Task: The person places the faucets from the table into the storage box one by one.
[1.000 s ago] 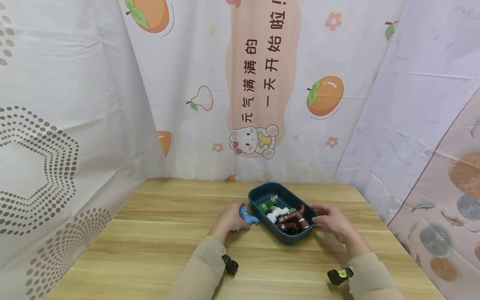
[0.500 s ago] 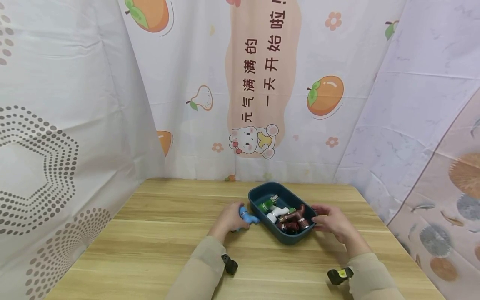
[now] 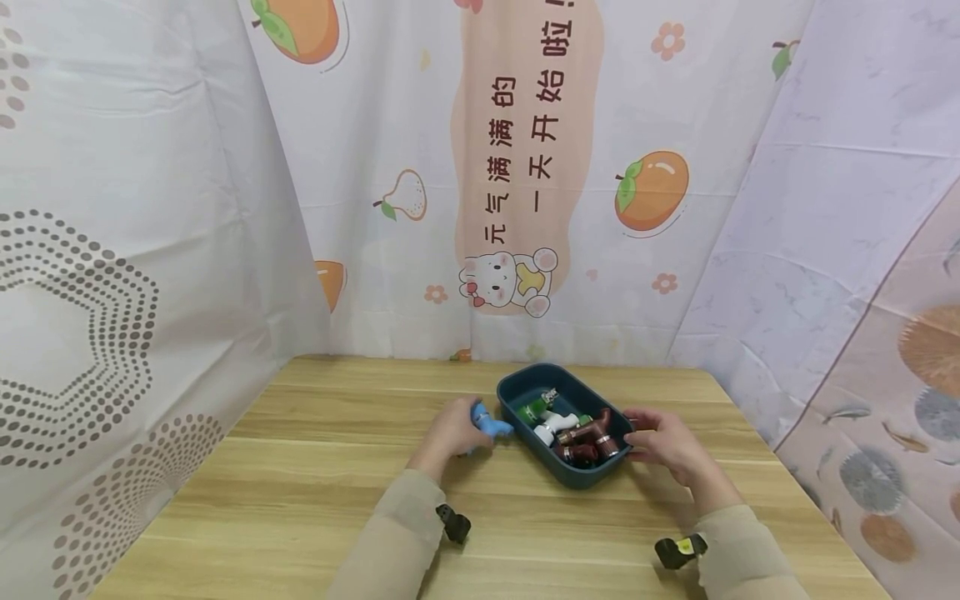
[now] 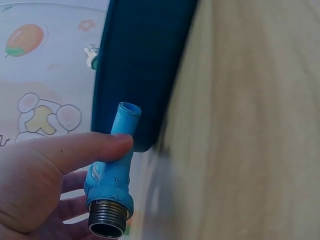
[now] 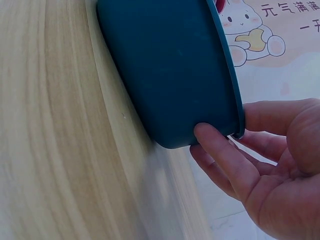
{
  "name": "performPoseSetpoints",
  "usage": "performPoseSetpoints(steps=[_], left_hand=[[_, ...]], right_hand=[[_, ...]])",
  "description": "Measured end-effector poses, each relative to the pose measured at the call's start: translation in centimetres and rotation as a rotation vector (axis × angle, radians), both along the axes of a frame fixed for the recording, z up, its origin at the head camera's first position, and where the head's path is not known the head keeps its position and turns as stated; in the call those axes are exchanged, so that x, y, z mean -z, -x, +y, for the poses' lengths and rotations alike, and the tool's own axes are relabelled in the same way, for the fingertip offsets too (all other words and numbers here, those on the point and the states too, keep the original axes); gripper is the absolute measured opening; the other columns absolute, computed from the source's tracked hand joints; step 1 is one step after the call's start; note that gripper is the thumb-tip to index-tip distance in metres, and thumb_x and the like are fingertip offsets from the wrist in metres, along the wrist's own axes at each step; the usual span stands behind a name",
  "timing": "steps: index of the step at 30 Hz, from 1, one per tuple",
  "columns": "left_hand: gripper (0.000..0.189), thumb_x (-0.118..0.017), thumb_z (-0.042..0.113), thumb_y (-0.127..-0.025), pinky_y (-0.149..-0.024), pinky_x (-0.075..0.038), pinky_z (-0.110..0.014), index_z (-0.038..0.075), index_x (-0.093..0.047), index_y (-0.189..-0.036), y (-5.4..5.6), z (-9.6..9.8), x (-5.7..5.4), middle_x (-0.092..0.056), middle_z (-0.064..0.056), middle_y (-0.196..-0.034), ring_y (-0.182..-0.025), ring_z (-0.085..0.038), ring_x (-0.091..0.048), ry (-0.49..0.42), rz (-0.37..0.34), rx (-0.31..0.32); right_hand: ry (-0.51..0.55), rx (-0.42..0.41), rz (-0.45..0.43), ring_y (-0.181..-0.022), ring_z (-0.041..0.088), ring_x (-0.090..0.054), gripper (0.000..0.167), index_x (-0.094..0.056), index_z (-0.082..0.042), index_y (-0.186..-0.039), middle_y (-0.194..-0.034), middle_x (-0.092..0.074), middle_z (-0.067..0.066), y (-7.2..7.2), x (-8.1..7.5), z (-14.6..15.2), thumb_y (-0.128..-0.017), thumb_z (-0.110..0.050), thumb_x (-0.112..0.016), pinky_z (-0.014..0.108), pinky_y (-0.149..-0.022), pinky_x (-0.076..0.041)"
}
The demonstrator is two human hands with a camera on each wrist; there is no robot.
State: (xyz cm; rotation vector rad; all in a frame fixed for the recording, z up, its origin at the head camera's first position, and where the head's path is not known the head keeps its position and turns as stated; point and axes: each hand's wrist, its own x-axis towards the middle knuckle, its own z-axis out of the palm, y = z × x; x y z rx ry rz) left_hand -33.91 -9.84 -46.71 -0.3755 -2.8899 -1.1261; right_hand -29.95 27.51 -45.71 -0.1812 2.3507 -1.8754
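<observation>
In the head view my left hand (image 3: 452, 433) holds a blue pipe fitting (image 3: 491, 422) just left of the dark blue bin (image 3: 536, 442). Seen from the left wrist, the thumb presses along the branched fitting (image 4: 119, 167), the other fingers are behind it, and a threaded metal end points down toward the camera. My right hand (image 3: 667, 446) grips the bin's near right corner. In the right wrist view its thumb and fingers (image 5: 220, 150) lie around that corner, at the outer wall and rim. Inside the bin lie a green fitting (image 3: 536, 408), a white fitting (image 3: 557, 425) and brown-red fittings (image 3: 592, 432).
The bin stands at an angle on a wooden table (image 3: 337, 467), toward its back edge. Printed curtains (image 3: 390, 275) hang behind the table and along both sides. A small black wrist camera (image 3: 453, 523) sits at the left sleeve, another camera (image 3: 678, 551) at the right.
My left hand has shifted slightly left with the blue fitting, which now sits a little farther from the bin. The right hand and the bin have stayed put.
</observation>
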Motion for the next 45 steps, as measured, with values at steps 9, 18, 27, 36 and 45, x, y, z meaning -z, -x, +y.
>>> performPoseSetpoints(steps=[9, 18, 27, 36, 45], left_hand=[[0.080, -0.091, 0.016, -0.074, -0.097, -0.051, -0.048, 0.003, -0.055, -0.144, -0.1, -0.6, -1.6, -0.054, -0.020, -0.136, -0.113, -0.032, -0.057, -0.040, 0.045, -0.052], [0.078, -0.092, 0.022, -0.075, -0.099, -0.049, -0.050, 0.010, -0.056, -0.144, -0.6, -1.2, -3.2, -0.057, -0.012, -0.135, -0.118, -0.030, -0.056, -0.059, 0.119, -0.051], [0.075, -0.090, 0.025, -0.078, -0.098, -0.049, -0.051, 0.016, -0.056, -0.145, -1.1, -1.4, -4.6, -0.058, -0.005, -0.136, -0.119, -0.027, -0.056, -0.061, 0.202, -0.053], [0.078, -0.090, 0.024, -0.078, -0.098, -0.049, -0.050, 0.017, -0.054, -0.147, -1.9, -1.7, -6.0, -0.057, -0.005, -0.136, -0.119, -0.027, -0.056, -0.109, 0.271, -0.032], [0.077, -0.090, 0.025, -0.078, -0.099, -0.050, -0.051, 0.015, -0.055, -0.145, -2.4, -1.7, -6.8, -0.053, -0.008, -0.144, -0.121, -0.029, -0.057, -0.141, 0.296, -0.023]], right_hand=[[0.002, -0.001, 0.002, -0.099, 0.028, -0.066, 0.054, -0.039, 0.019, -0.143, -0.127, -0.052, 0.035, -0.2, -0.2, 0.0, -0.093, 0.011, -0.058, 0.045, -0.084, -0.059], [0.007, -0.016, 0.006, -0.099, 0.030, -0.066, 0.054, -0.037, 0.021, -0.143, -0.128, -0.050, 0.039, -0.2, 0.0, 0.1, -0.094, 0.010, -0.058, 0.048, -0.084, -0.058], [0.003, -0.021, 0.011, -0.100, 0.030, -0.066, 0.054, -0.036, 0.021, -0.143, -0.128, -0.050, 0.038, -0.2, -0.1, 0.1, -0.094, 0.010, -0.057, 0.048, -0.085, -0.058], [-0.001, -0.018, 0.010, -0.101, 0.030, -0.066, 0.055, -0.037, 0.020, -0.143, -0.128, -0.051, 0.038, -0.2, -0.1, 0.0, -0.094, 0.010, -0.058, 0.050, -0.086, -0.057], [-0.003, -0.019, 0.021, -0.101, 0.031, -0.066, 0.055, -0.036, 0.022, -0.142, -0.128, -0.050, 0.039, -0.3, 0.0, 0.0, -0.093, 0.011, -0.058, 0.052, -0.086, -0.057]])
